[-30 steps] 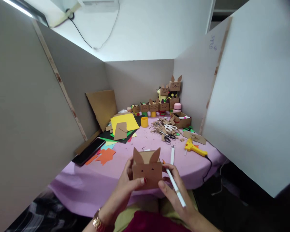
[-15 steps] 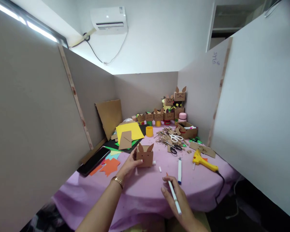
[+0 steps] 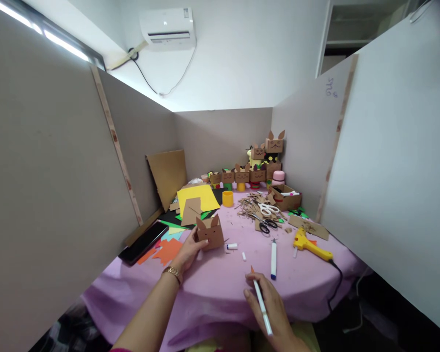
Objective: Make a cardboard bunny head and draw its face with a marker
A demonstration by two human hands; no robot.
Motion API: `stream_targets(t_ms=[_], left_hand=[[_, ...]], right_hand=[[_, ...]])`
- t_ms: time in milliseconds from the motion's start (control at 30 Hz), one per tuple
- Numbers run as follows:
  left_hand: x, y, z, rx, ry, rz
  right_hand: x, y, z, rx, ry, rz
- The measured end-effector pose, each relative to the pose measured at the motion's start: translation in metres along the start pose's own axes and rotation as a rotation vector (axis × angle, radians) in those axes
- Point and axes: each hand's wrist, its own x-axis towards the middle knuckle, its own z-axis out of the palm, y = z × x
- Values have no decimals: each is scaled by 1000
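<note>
Head view of a craft desk (image 3: pixel 212 288) draped in purple cloth. The left hand (image 3: pixel 188 252) reaches forward, its fingers closed on the left side of the eared cardboard box (image 3: pixel 210 233), which sits tilted just above the cloth near the desk's middle (two dot eyes show on its front face). The right hand (image 3: pixel 268 305) rests at the near edge, fingers wrapped round a white pen (image 3: pixel 260 304) whose orange tip points away from the person. A small white cap (image 3: pixel 231 246) lies just beside the box. A blue-tipped marker (image 3: pixel 273 253) lies between the two hands' reach. A yellow glue gun (image 3: pixel 310 243) lies to the right. A dark phone (image 3: pixel 143 242) lies to the left. Finished eared boxes (image 3: pixel 250 174) line the back wall, behind the scissors (image 3: pixel 266 210) and the yellow cup (image 3: pixel 228 198).
</note>
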Motion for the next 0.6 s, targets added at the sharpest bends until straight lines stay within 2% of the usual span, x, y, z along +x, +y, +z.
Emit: stream_targets(t_ms=[133, 267, 367, 467, 533, 600], left_hand=[[1, -2, -4, 29, 36, -10], [-1, -2, 0, 41, 71, -8], [-9, 6, 6, 34, 75, -12], [-25, 21, 17, 18, 68, -56], [-43, 32, 29, -8, 47, -101], [-67, 42, 45, -38, 8, -173]], right_hand=[[0, 1, 2, 9, 6, 16], [-1, -4, 1, 42, 14, 37], [0, -11, -5, 102, -3, 60], [0, -18, -17, 210, -21, 129], [0, -22, -28, 228, 23, 175], [-2, -28, -41, 245, 76, 163]])
